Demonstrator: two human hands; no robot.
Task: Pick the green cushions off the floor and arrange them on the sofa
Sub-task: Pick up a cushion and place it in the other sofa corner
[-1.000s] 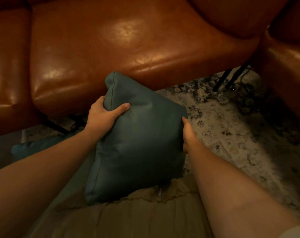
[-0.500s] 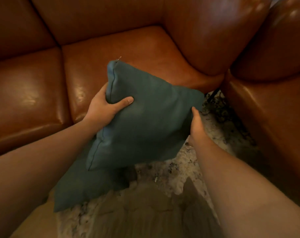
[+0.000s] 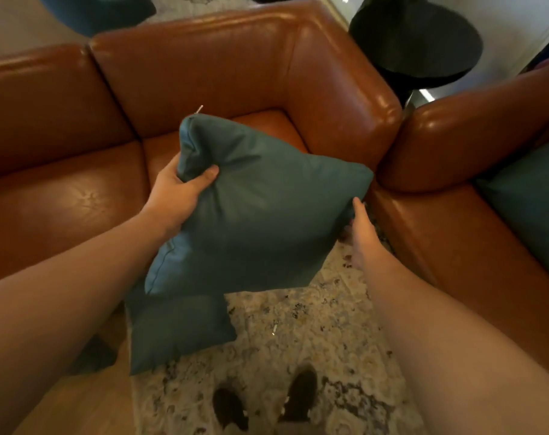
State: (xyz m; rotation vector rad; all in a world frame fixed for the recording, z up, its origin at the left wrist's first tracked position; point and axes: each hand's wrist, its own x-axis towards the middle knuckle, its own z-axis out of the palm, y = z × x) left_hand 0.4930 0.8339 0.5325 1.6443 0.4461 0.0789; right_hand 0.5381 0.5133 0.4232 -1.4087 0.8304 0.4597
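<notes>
item: green cushion [image 3: 260, 215], being held in the air over the sofa [image 3: 229, 76] corner seat. left hand [image 3: 176, 196] is pinching its top-left edge; right hand [image 3: 362, 227] is gripping the right corner, fingers hidden behind. second cushion [image 3: 176, 328] is lying on the rug [image 3: 314, 340] below. risk: soft filling sagging, the right corner slipping free, cushion swinging off the seat.

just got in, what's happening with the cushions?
A person is holding a green cushion in the air with both hands, the left hand gripping its upper left edge and the right hand its right corner, over the corner seat of the brown leather sofa. It is not set down yet. A second green cushion lies on the floor below, and another one already sits on the right-hand seat.
</notes>
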